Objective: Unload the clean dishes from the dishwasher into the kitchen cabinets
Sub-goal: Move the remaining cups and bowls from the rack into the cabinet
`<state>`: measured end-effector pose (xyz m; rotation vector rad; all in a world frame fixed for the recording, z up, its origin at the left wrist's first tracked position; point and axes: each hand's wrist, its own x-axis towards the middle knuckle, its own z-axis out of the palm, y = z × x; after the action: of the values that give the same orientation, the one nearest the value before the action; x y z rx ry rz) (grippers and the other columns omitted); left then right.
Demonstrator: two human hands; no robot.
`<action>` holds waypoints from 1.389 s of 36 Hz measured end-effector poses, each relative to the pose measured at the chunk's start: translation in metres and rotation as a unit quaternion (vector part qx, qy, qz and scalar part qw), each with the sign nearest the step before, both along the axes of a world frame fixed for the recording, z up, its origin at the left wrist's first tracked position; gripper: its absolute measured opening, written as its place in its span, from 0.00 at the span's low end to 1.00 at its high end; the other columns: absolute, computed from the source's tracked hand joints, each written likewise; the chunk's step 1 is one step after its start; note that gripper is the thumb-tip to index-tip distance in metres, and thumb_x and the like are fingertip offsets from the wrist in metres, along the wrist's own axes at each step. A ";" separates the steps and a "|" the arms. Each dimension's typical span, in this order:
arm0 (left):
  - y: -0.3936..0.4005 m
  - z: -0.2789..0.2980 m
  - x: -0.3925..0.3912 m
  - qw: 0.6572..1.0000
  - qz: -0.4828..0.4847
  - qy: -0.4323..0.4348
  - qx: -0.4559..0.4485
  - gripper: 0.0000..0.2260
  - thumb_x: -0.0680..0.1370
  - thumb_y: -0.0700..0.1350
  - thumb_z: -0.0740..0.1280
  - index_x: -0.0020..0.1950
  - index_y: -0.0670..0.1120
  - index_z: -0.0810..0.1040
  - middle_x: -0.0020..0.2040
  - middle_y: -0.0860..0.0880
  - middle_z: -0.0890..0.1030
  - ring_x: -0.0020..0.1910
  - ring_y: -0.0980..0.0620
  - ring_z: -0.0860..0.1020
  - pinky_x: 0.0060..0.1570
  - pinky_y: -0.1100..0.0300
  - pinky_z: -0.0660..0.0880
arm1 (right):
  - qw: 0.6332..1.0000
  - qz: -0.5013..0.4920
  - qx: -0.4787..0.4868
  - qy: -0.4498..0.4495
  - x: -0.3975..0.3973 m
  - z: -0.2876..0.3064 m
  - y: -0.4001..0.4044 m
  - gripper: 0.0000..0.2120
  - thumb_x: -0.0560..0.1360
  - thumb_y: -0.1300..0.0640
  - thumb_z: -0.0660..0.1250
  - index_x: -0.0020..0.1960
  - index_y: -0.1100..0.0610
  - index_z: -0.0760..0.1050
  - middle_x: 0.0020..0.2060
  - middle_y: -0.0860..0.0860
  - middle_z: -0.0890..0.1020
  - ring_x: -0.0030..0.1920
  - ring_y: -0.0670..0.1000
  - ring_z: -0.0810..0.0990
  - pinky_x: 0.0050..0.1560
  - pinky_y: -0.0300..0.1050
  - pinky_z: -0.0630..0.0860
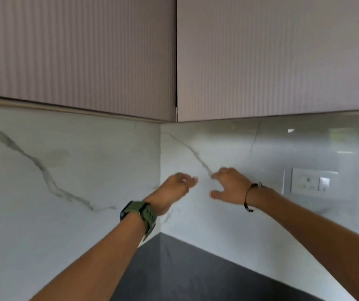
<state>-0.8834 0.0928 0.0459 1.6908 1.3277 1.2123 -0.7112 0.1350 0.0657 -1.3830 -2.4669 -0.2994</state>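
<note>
Two ribbed taupe upper cabinet doors meet in the corner, the left door [76, 53] and the right door [278, 57], both closed with a thin dark gap between them. Below them my left hand [174, 191], with a green watch on the wrist, is raised in front of the marble wall, fingers loosely curled and holding nothing. My right hand [228, 185], a dark cord on the wrist, is raised beside it with fingers spread and empty. Both hands are blurred and well under the doors' lower edge. No dish and no dishwasher is in view.
White marble backsplash [65, 170] covers both walls of the corner. A dark countertop [185, 270] runs into the corner below my arms. A white socket plate [313, 181] sits on the right wall.
</note>
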 end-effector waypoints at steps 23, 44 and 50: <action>0.065 0.118 0.022 0.809 -0.010 -0.586 0.043 0.05 0.78 0.39 0.64 0.43 0.39 0.74 0.41 0.45 0.75 0.41 0.51 0.75 0.40 0.65 0.78 | 0.434 0.187 -0.221 0.853 -0.040 0.097 0.000 0.16 0.79 0.67 0.59 0.65 0.70 0.65 0.63 0.65 0.72 0.63 0.60 0.74 0.61 0.48 0.72; -0.214 0.094 0.048 0.791 0.002 -0.486 0.372 0.14 0.72 0.31 0.70 0.41 0.46 0.67 0.27 0.56 0.69 0.32 0.56 0.72 0.45 0.59 0.79 | 0.596 0.168 -0.106 0.778 -0.024 0.078 -0.230 0.18 0.81 0.51 0.54 0.43 0.64 0.72 0.32 0.57 0.81 0.32 0.53 0.83 0.34 0.44 0.79; -0.289 0.090 0.120 0.804 -0.020 -0.358 0.475 0.18 0.70 0.30 0.71 0.37 0.48 0.65 0.24 0.61 0.71 0.22 0.62 0.68 0.27 0.74 0.66 | 0.749 0.094 0.126 0.644 0.048 0.077 -0.300 0.20 0.79 0.55 0.59 0.33 0.64 0.72 0.27 0.59 0.78 0.27 0.52 0.79 0.28 0.42 0.77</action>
<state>-0.7639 -0.1959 0.1364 1.4971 0.1648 2.4099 -0.6629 -0.1647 0.1423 -0.7212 -1.2735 0.3017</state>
